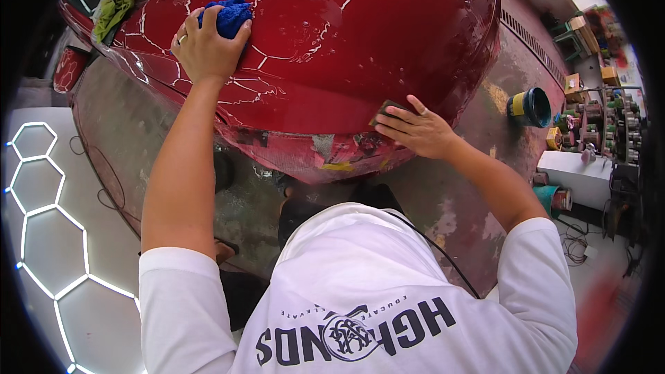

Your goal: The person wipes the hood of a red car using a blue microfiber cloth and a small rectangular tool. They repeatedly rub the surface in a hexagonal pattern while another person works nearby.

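My left hand (210,49) grips a bunched blue cloth (231,16) against the glossy red car hood (332,67), its fingers curled over the fabric. Near the front edge of the same hood, my right hand (415,127) presses flat on a small dark block (388,110), perhaps a sanding block or pad; most of it lies under the fingers. Water droplets and bright hexagonal light reflections show on the paint. Plastic film and tape masking (322,145) runs along the hood's lower edge, below both hands.
A green cloth (112,13) hangs at the car's far left edge. On the floor at right stands a dark bucket (531,107), with a rack of several cans (597,119) beyond it. A white box (576,169) and a coiled cable (574,246) lie nearer. Hexagonal lights glow at left.
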Tool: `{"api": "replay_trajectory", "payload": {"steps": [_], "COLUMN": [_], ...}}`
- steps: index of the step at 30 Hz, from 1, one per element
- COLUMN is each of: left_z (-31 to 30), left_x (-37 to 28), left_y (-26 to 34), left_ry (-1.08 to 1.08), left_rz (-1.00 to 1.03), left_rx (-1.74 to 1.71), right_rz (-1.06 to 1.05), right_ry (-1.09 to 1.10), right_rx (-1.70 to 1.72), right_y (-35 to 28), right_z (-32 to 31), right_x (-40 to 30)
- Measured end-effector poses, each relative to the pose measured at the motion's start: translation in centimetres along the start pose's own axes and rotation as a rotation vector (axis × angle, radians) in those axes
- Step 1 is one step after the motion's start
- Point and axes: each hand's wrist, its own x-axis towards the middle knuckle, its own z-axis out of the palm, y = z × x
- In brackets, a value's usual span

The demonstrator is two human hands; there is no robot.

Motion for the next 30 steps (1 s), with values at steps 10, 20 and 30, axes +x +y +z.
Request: {"api": "replay_trajectory", "payload": {"steps": [10, 20, 30], "left_z": [0.0, 0.5, 1.0], "left_x": [0.1, 0.4, -0.1], "left_y": [-0.1, -0.1, -0.7], "left_ry": [-0.073, -0.066, -0.059], "left_rz": [-0.010, 0.003, -0.009], "left_rx": [0.032, 0.056, -0.020], "right_rz": [0.031, 0.013, -0.016], "right_ry": [0.024, 0.005, 0.071], "right_rx": [-0.017, 0.003, 0.140], "right_y": [1.6, 3.0, 1.3], "right_z": [0.7, 2.6, 1.5], "right_x": [-3.6, -7.1, -1.4]}}
